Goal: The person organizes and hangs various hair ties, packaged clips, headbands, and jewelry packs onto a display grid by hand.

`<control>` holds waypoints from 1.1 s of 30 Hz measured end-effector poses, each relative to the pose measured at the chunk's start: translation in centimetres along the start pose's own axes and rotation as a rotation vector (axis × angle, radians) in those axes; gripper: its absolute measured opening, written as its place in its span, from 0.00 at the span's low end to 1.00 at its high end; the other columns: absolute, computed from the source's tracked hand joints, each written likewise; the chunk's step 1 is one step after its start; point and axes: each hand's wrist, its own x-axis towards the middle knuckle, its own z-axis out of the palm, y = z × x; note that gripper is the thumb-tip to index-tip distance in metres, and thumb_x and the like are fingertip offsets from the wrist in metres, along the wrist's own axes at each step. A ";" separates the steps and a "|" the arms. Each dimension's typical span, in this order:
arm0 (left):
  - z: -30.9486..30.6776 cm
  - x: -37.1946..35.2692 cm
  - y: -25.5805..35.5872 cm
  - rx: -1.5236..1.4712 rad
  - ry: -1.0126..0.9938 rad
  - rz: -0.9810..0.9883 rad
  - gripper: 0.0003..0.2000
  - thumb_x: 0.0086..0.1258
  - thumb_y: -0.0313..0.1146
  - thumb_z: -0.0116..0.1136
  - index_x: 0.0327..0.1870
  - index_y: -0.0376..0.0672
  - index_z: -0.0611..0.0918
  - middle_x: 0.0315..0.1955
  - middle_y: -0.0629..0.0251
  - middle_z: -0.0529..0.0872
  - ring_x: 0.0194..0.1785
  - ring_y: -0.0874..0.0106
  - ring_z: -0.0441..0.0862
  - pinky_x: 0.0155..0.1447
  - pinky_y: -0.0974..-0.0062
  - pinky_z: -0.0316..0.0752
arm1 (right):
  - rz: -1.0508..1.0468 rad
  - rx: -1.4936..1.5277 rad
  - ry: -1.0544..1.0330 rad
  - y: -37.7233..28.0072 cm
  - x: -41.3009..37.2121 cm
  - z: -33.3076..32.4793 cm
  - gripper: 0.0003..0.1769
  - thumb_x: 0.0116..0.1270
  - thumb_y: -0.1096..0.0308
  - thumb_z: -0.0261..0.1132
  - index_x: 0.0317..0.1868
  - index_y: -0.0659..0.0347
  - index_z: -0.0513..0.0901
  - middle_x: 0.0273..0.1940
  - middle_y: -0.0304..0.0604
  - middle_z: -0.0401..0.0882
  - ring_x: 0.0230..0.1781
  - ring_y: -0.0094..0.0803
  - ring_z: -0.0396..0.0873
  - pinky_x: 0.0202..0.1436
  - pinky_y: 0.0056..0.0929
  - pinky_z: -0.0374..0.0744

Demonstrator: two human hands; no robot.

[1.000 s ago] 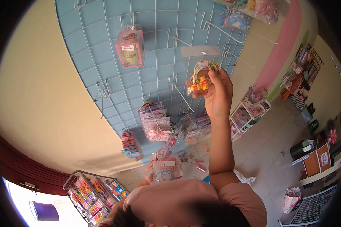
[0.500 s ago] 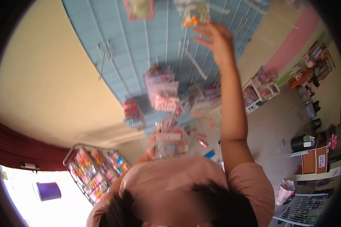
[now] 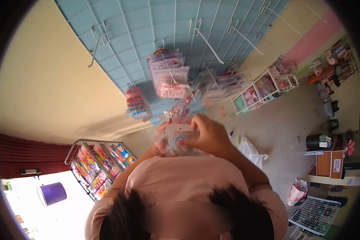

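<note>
Pinching the near edge of a stack of clear packets [image 3: 175,141], the right hand [image 3: 210,136] has its fingers curled over the top packet, whose white header card and bluish ring-shaped contents show through the plastic. The left hand [image 3: 161,133] closes on the same stack from the other side, only its fingertips showing past the plastic, so both hands grip the packets together, close in front of the chest of the person's pink shirt [image 3: 180,184]. Just beyond the hands, on the wall ahead, a blue grid panel [image 3: 140,36] carries white wire hooks [image 3: 207,41], several of them bare, and a cluster of pink and purple hanging packets [image 3: 170,78]. A smaller bunch of red and pink packets [image 3: 137,105] hangs at the panel's lower left edge. To the right, a white shelf rack [image 3: 264,89] with small goods stands against the wall on the tiled floor, and a white plastic bag [image 3: 250,150] lies near the right forearm. Lower left, a wire display stand [image 3: 95,165] holds rows of bright packets beside a purple bucket [image 3: 52,194]. Far right stand a wooden counter [image 3: 330,164] and a leaning white wire grid [image 3: 314,216].
</note>
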 end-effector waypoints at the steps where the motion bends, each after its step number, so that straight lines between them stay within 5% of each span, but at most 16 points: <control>1: -0.1 0.3 0.1 -0.020 -0.010 0.023 0.30 0.70 0.53 0.45 0.63 0.37 0.69 0.55 0.48 0.77 0.56 0.52 0.76 0.62 0.53 0.69 | -0.006 0.002 0.043 0.0 -0.4 0.6 0.34 0.47 0.37 0.72 0.35 0.59 0.73 0.34 0.46 0.76 0.34 0.44 0.77 0.37 0.40 0.74; 11: 1.1 0.9 -1.1 0.277 0.056 0.226 0.27 0.71 0.51 0.43 0.63 0.39 0.68 0.57 0.47 0.74 0.59 0.52 0.74 0.64 0.56 0.68 | 0.084 0.078 -0.023 0.1 -0.7 1.2 0.48 0.45 0.37 0.73 0.59 0.66 0.75 0.49 0.51 0.73 0.51 0.42 0.76 0.54 0.36 0.74; 17: -1.2 0.6 -1.6 0.118 0.058 0.316 0.28 0.70 0.51 0.45 0.62 0.38 0.69 0.56 0.51 0.76 0.57 0.56 0.76 0.63 0.57 0.69 | -0.018 -0.038 -0.063 0.6 -0.8 3.6 0.48 0.51 0.41 0.71 0.62 0.71 0.70 0.54 0.56 0.70 0.54 0.48 0.74 0.58 0.35 0.73; 20: -0.7 0.5 -1.3 0.153 0.050 0.302 0.27 0.70 0.50 0.46 0.64 0.41 0.68 0.57 0.52 0.76 0.57 0.56 0.76 0.62 0.57 0.70 | -0.061 0.096 -0.037 0.8 -1.0 3.2 0.42 0.53 0.50 0.73 0.61 0.71 0.70 0.56 0.55 0.71 0.55 0.43 0.75 0.57 0.35 0.74; 23: -0.9 -0.1 -0.5 0.066 0.058 0.270 0.28 0.69 0.50 0.47 0.67 0.46 0.65 0.58 0.52 0.76 0.57 0.56 0.76 0.62 0.55 0.70 | 0.073 0.577 -0.092 1.8 -1.2 2.6 0.34 0.54 0.62 0.73 0.57 0.70 0.70 0.55 0.52 0.74 0.55 0.36 0.76 0.55 0.35 0.76; 24: -0.8 0.0 -0.4 0.115 0.069 0.308 0.28 0.69 0.50 0.47 0.68 0.47 0.64 0.58 0.52 0.75 0.57 0.56 0.76 0.61 0.55 0.71 | 0.139 0.533 -0.053 1.9 -1.5 2.4 0.24 0.58 0.70 0.69 0.53 0.67 0.71 0.52 0.47 0.76 0.53 0.29 0.76 0.53 0.32 0.78; 28: 1.5 -0.6 -0.6 0.279 0.221 0.379 0.29 0.70 0.50 0.47 0.70 0.50 0.62 0.59 0.52 0.75 0.58 0.55 0.75 0.59 0.53 0.72 | 0.181 1.239 -0.022 4.9 -2.8 5.9 0.19 0.64 0.73 0.63 0.54 0.67 0.71 0.50 0.44 0.77 0.51 0.29 0.77 0.51 0.28 0.77; 31: 1.0 -1.4 -0.3 0.270 0.240 0.348 0.29 0.70 0.51 0.47 0.69 0.49 0.62 0.59 0.52 0.75 0.58 0.55 0.76 0.59 0.53 0.72 | 0.171 0.871 0.014 4.9 -3.8 7.2 0.15 0.65 0.70 0.63 0.50 0.67 0.73 0.46 0.47 0.80 0.46 0.27 0.79 0.45 0.26 0.78; 33: -0.4 -1.5 -0.1 0.238 0.200 0.324 0.29 0.70 0.51 0.47 0.69 0.49 0.62 0.59 0.52 0.75 0.58 0.55 0.76 0.59 0.53 0.72 | 0.121 0.950 0.047 4.1 -4.1 7.2 0.10 0.67 0.69 0.63 0.45 0.65 0.75 0.40 0.44 0.82 0.38 0.25 0.80 0.43 0.26 0.78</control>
